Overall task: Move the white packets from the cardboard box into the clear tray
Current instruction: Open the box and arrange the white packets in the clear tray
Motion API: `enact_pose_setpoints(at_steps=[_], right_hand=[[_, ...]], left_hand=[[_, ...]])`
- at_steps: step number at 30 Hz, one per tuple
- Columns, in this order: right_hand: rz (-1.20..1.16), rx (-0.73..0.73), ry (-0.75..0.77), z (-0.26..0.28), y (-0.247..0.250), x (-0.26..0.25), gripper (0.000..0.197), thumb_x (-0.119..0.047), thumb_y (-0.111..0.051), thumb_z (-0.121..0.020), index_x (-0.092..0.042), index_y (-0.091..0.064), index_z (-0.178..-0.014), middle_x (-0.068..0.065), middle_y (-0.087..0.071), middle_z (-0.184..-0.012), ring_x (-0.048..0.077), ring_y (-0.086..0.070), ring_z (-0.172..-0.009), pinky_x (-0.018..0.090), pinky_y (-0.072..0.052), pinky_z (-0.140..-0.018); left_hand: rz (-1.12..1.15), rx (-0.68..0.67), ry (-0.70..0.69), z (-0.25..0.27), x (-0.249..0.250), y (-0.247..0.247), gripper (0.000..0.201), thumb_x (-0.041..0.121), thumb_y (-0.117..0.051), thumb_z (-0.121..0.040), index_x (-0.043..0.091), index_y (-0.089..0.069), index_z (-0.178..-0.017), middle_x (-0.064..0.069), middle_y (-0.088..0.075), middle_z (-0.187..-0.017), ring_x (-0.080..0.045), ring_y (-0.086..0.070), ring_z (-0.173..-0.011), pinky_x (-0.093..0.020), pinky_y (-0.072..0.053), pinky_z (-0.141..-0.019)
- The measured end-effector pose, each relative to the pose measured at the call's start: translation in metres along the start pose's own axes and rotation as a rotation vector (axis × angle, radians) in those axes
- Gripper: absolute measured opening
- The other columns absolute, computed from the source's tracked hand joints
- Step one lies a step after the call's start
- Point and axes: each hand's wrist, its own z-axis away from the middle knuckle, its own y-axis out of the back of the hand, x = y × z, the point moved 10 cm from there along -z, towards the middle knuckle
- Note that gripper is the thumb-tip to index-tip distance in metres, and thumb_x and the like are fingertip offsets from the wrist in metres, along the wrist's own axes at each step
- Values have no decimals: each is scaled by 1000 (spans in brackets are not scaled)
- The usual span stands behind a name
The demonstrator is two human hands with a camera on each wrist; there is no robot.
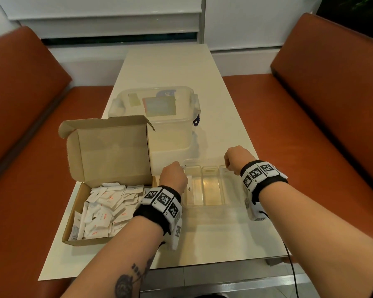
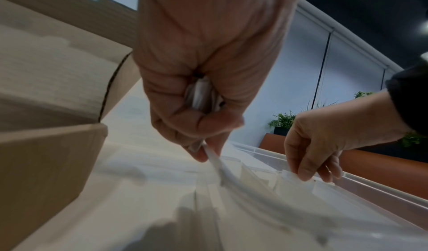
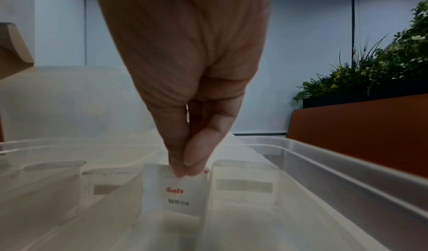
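The open cardboard box (image 1: 73,222) at the left holds several white packets (image 1: 103,211). To its right lies the clear tray (image 1: 213,206), split into narrow compartments. My left hand (image 1: 174,175) hovers over the tray's left end. It grips a bunch of white packets (image 2: 201,93) in its fist and pinches one packet (image 2: 214,158) down into the tray (image 2: 370,187). A packet marked Sugar (image 1: 190,190) lies in the leftmost compartment. At the tray's far right, my right hand (image 1: 233,160) pinches a Salt packet (image 3: 178,192) by its top edge, upright in a compartment of the tray (image 3: 324,163).
A clear lidded container (image 1: 159,112) stands behind the tray, close to the box's raised lid (image 1: 108,155). The cream table (image 1: 202,244) is narrow, with orange bench seats on the left (image 1: 19,125) and right (image 1: 310,125). Plants (image 3: 370,68) stand beyond the right bench.
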Motion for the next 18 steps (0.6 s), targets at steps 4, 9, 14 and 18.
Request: enact_pose_setpoints(at_steps=[4, 9, 14, 18], right_hand=[[39, -13, 27, 0, -3, -3, 25, -1, -49, -91, 0, -65, -110, 15, -65, -112, 28, -63, -102, 32, -52, -89], [109, -35, 23, 1, -4, -7, 19, 1, -47, -90, 0, -65, -96, 12, -64, -98, 27, -62, -89, 29, -49, -78], [136, -52, -11, -2, -4, -9, 29, 1, -48, -89, -8, -43, -62, 6, -49, -71, 25, -50, -75, 27, -41, -66], [167, -82, 1, -4, -10, -9, 18, 1, -51, -89, 0, -65, -101, 13, -66, -101, 26, -59, -82, 28, -48, -72]], left_hand=[[-1, 7, -7, 0, 1, 0, 21, -2, -40, -89, 0, -54, -104, -19, -59, -110, -36, -64, -95, -36, -52, -77], [15, 14, -6, 1, 1, 1, 20, -3, -40, -89, -1, -55, -103, -19, -59, -109, -36, -63, -94, -38, -55, -79], [17, 16, -14, 1, 2, 1, 21, -3, -39, -89, -1, -55, -104, -19, -60, -109, -36, -63, -95, -37, -54, -77], [24, 14, -10, 2, 2, 1, 21, -3, -38, -89, -1, -54, -103, -19, -60, -109, -36, -63, -93, -38, -54, -77]])
